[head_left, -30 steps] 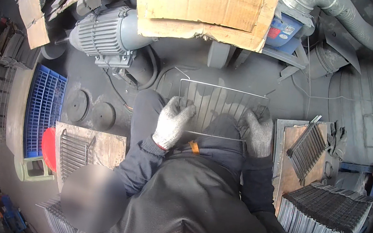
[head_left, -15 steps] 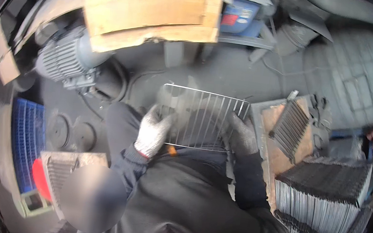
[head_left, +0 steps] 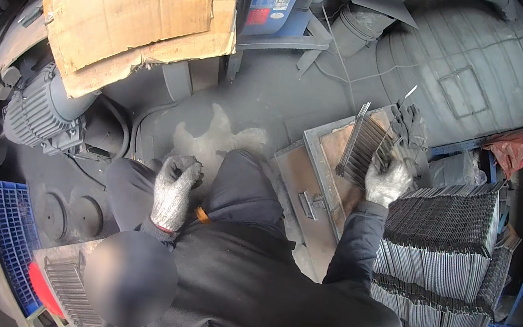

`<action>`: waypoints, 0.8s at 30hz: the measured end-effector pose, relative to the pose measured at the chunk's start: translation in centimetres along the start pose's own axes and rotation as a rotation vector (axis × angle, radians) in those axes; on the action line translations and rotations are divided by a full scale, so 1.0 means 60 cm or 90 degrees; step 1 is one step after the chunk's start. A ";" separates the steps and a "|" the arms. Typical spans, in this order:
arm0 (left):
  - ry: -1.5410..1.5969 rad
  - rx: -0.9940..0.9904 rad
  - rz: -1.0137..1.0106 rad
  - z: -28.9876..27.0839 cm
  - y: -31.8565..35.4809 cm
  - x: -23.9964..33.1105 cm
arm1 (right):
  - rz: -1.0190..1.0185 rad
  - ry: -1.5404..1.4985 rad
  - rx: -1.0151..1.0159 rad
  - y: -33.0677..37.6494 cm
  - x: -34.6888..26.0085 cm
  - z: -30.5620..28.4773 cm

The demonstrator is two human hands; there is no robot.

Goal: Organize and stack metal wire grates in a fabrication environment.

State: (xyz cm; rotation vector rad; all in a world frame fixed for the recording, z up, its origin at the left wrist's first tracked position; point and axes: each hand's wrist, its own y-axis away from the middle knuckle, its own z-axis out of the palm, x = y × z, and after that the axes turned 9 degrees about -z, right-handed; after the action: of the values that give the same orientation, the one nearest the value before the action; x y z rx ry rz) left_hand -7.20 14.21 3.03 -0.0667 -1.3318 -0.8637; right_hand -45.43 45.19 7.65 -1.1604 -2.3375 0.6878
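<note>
My right hand (head_left: 387,181), in a grey-white knit glove, is closed at the edge of a wire rack (head_left: 386,135), seen nearly edge-on as a thin bright line. It is held at a small pile of dark wire racks (head_left: 362,147) on a wooden-topped metal cabinet (head_left: 337,149). The fingertips are partly hidden. My left hand (head_left: 173,192), gloved alike, hovers by my left thigh with its fingers curled in and nothing visible in them.
Tall stacks of wire racks (head_left: 437,248) stand right of my right arm. Dark gloves (head_left: 412,126) lie on the cabinet. Ahead are cardboard (head_left: 136,5), a motor (head_left: 45,110) and a large ribbed drum (head_left: 467,79). A blue crate (head_left: 13,229) and more racks (head_left: 74,284) are at left.
The wire rack held between both hands over my lap has gone right with my right hand to the pile on the cabinet. My left hand has let go and curled. The view has turned right.
</note>
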 end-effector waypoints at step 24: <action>-0.005 0.038 -0.042 -0.032 0.011 -0.022 | -0.010 -0.049 -0.221 0.112 0.008 0.084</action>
State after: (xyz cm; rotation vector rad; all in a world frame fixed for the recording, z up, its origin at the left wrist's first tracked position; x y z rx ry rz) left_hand -5.22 14.36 1.64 0.0211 -1.3724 -0.8800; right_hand -44.62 47.90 -0.26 -1.2741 -2.6003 0.3332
